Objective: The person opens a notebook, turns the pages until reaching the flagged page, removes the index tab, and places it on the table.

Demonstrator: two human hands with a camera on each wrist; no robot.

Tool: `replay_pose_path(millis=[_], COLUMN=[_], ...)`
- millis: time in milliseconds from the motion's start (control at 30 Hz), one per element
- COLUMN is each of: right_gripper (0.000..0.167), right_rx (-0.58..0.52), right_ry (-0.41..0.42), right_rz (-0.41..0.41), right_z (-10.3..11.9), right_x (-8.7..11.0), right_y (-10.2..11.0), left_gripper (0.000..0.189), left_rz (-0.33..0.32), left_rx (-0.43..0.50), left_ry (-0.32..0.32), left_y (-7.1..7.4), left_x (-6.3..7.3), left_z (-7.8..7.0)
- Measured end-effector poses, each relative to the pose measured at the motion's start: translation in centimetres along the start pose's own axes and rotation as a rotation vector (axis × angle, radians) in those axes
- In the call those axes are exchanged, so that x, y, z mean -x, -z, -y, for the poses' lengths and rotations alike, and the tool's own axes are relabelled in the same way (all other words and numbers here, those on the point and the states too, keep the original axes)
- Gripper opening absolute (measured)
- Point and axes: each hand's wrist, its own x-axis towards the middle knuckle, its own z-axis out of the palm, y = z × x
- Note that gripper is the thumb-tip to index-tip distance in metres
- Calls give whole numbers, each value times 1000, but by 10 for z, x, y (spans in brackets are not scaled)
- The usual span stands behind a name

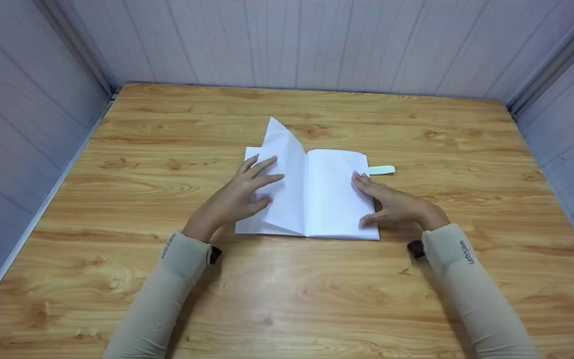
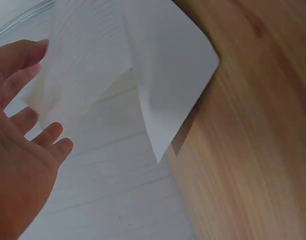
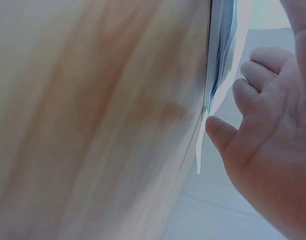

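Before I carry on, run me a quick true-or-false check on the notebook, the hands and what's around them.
1. The notebook lies open on the table. True.
2. The pale strip sticks out past the notebook's left edge. False: it sticks out past the right edge.
3. A raised leaf stands on the notebook's left side. True.
4. The left hand is over the right-hand page. False: its fingers are spread at the raised leaf.
5. The right hand is at the notebook's right side. True.
6. The sleeves are black. False: they are pale.
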Motion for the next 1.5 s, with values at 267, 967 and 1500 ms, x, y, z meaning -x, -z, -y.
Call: replay_pose_path(millis=[267, 967, 1500], right_gripper=[110, 106, 111], right_rx=[14, 49, 13], right_ry=[3, -83, -94], right_rz=[41, 108, 143], right_z=[1, -2, -7], right_x=[0, -4, -2], right_y=[0, 6, 9], left_gripper=[51, 75, 75], left_rz=[139, 582, 595], left_rx=[-14, 83, 116], left_ry=[153, 370, 370], left_y=[1, 0, 0], left_x=[7, 2, -2], left_z=[7, 27, 31])
